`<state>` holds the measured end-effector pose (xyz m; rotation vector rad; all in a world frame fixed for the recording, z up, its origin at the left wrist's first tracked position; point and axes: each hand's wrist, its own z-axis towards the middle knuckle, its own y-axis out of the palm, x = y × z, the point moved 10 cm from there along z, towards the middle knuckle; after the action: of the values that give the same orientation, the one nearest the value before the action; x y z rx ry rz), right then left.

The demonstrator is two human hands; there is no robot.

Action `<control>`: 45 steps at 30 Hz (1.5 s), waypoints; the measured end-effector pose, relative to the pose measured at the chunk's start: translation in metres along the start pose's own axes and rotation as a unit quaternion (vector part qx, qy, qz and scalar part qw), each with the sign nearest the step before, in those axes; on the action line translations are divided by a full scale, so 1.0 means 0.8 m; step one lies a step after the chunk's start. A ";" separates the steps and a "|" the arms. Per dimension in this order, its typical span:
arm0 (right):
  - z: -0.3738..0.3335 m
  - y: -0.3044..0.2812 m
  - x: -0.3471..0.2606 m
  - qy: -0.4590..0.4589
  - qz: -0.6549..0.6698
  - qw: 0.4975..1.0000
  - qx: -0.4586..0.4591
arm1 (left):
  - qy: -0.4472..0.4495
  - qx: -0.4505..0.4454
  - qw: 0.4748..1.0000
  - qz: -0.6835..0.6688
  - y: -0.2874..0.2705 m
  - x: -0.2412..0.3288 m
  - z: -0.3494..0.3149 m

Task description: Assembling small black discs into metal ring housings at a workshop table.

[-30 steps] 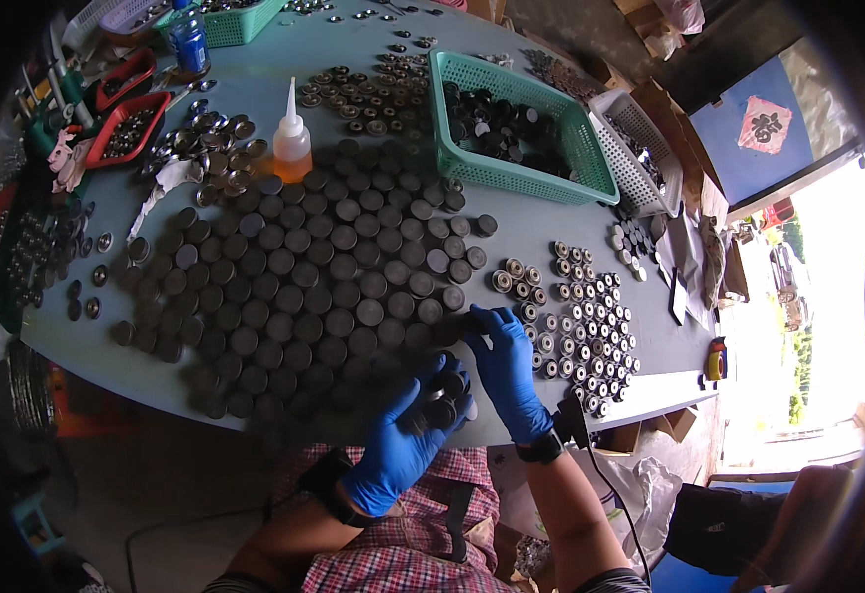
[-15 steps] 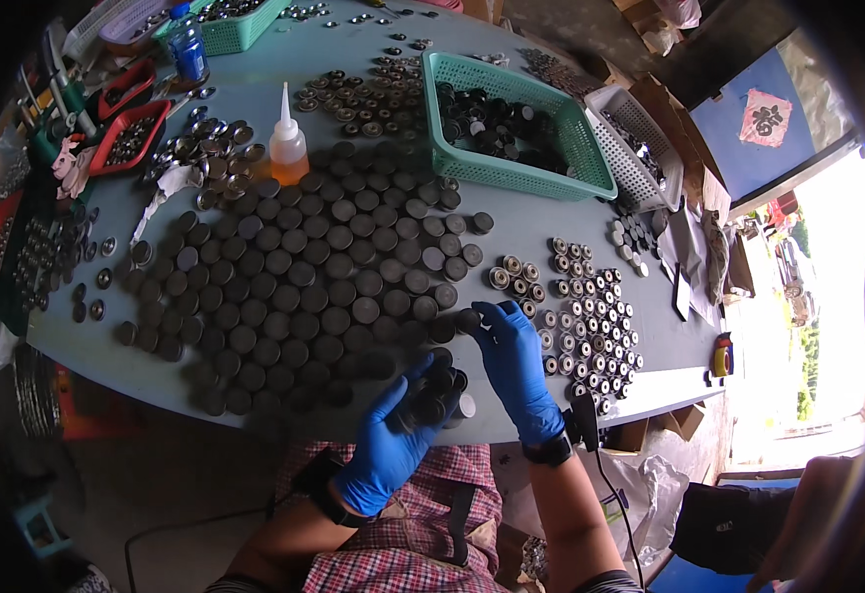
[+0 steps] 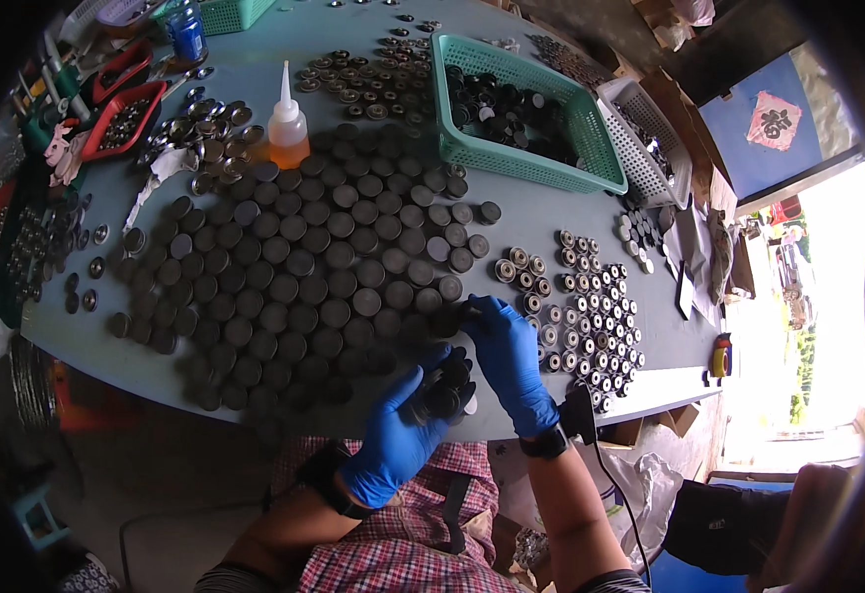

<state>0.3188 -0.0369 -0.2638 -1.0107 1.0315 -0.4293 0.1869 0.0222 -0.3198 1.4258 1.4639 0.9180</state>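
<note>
My left hand (image 3: 396, 435), in a blue glove, is curled around a small pile of dark round discs (image 3: 442, 390) just over the table's near edge. A pale face shows on one of them. My gloved right hand (image 3: 508, 354) pinches another dark disc (image 3: 445, 320) at its fingertips, at the right border of a wide spread of similar discs (image 3: 299, 262). The right fingertips partly cover that disc, and whether it touches the table I cannot tell. To the right of this hand stand rows of small metal pieces with ringed tops (image 3: 591, 326).
A green basket (image 3: 531, 163) of dark discs stands at the back, beside a white basket (image 3: 675, 178). A dropper bottle (image 3: 288, 133) with orange liquid stands behind the spread. Red trays (image 3: 124, 121) and loose metal caps (image 3: 213, 128) lie left. A cable (image 3: 622, 489) hangs by my right forearm.
My right hand has moved slightly left and down toward the spread, with its fingertips at a dark disc. The left hand stays nearly in place with its discs. The view has shifted a little.
</note>
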 end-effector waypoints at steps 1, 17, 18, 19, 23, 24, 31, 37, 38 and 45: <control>0.001 0.000 -0.005 -0.019 -0.010 1.000 0.004 | 0.001 -0.005 1.000 0.008 0.001 0.001 0.000; -0.069 -0.040 0.014 0.159 0.240 0.958 -0.008 | -0.035 -0.054 0.997 -0.053 0.004 0.003 -0.013; -0.069 -0.033 0.025 0.158 0.239 0.958 -0.008 | -0.025 -0.050 0.997 -0.062 0.003 0.006 -0.015; -0.066 -0.038 0.020 0.093 0.127 0.987 0.016 | -0.017 -0.047 0.996 -0.073 0.003 0.008 -0.014; -0.075 -0.033 0.003 0.016 0.014 1.000 0.010 | -0.023 -0.019 0.998 -0.064 -0.001 0.011 -0.016; -0.075 -0.025 0.003 0.019 0.027 0.999 -0.014 | -0.022 -0.018 0.997 -0.065 -0.002 0.012 -0.015; 0.013 -0.033 0.044 0.076 0.106 0.991 -0.005 | -0.031 -0.007 0.997 -0.065 -0.003 0.015 -0.014; 0.060 -0.039 0.082 0.130 0.008 0.991 0.024 | -0.041 0.005 0.997 -0.064 -0.003 0.009 -0.010; 0.065 -0.037 0.089 0.149 0.017 0.989 0.020 | -0.039 0.000 0.997 -0.062 -0.004 0.009 -0.010; 0.096 -0.029 0.046 -0.012 -0.053 0.998 -0.016 | -0.056 0.017 0.994 -0.092 -0.011 0.008 -0.008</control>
<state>0.4058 -0.0375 -0.2517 -1.1011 0.9684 -0.4869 0.1782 0.0288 -0.3264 1.3207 1.5041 0.6918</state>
